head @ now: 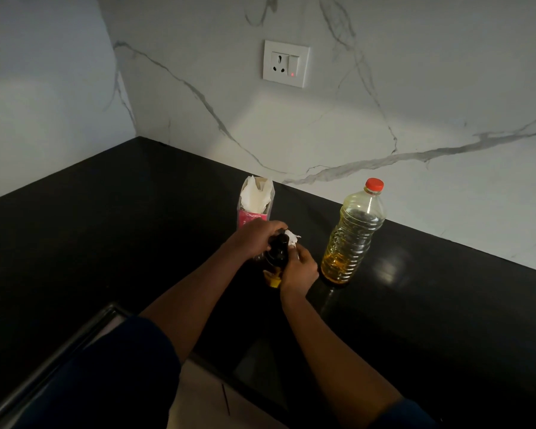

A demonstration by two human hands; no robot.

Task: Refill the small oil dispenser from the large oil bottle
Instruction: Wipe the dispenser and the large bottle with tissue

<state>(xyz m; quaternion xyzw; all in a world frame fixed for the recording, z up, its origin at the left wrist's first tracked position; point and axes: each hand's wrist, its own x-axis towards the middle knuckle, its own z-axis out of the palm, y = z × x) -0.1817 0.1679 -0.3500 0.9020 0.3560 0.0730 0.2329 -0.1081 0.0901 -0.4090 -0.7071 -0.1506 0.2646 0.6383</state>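
both hands are meeting at the small oil dispenser (276, 258), which is standing on the black counter (106, 243). the left hand (254, 239) is curling over its dark top and gripping it. the right hand (299, 267) is pinching a crumpled white tissue (292, 237) against the dispenser's right side. the hands are hiding most of the dispenser, leaving only the dark top and some yellow oil at its base showing. just behind the dispenser, a pink tissue pack (256, 202) is standing open, its lower part covered by the left hand. right of the dispenser, near but apart, the large oil bottle (353, 233) is standing upright with its red cap (374, 184) on. high behind the dispenser, a wall socket (286, 63) is glowing red.
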